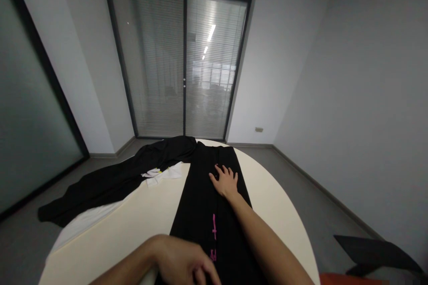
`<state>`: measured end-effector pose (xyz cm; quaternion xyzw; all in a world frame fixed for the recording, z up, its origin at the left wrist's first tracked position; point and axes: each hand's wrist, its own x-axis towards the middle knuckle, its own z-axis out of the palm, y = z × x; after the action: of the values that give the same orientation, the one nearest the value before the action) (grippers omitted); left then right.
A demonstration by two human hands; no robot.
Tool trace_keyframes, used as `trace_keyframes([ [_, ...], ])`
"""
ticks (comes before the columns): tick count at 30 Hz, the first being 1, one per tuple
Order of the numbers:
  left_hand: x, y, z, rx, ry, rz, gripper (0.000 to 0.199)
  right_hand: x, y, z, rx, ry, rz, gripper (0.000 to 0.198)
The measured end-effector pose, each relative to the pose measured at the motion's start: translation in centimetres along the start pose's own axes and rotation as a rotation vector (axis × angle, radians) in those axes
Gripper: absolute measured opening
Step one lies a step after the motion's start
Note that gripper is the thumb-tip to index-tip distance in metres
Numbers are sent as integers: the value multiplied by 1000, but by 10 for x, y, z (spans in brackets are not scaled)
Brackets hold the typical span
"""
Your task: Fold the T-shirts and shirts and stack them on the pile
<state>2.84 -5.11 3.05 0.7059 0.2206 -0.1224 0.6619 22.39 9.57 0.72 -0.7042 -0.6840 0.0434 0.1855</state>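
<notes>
A black garment that looks like trousers (197, 205) lies flat lengthwise on the round cream table (277, 196), its waist end at the far edge. Pink lettering (214, 227) runs along its middle. My right hand (227, 181) rests palm down on the upper part, fingers spread. At the bottom of the view my left hand (183, 260) is over the near part of the cloth, its fingers curled inward. What those fingers hold, if anything, is hidden, and the near end of the garment is cut off by the frame.
Another black garment (123, 178) lies rumpled along the table's left edge, with white cloth (167, 173) beside and under it. A dark chair part (377, 251) and an orange-red surface (351, 279) are at lower right. A glass door with blinds (150, 62) stands behind the table.
</notes>
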Motion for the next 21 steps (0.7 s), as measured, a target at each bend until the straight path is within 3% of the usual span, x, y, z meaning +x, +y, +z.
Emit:
trace_keyframes([
  [2,-3,5,-10,125,432,45,36,7,3,-3,8,-13,21,60],
  [5,-5,4,-36,434,1159,51,30,24,15,-11,22,109,95,54],
  [7,-3,-7,-57,559,1373,-49,34,37,28,-15,17,149,189,52],
  [9,1,-21,-76,608,1395,-184,38,50,42,-17,23,91,270,53],
  [12,9,-36,-95,662,1312,-304,43,67,60,-15,47,6,305,48],
  [21,34,-35,-123,773,1266,-264,52,96,82,-4,47,91,261,52],
])
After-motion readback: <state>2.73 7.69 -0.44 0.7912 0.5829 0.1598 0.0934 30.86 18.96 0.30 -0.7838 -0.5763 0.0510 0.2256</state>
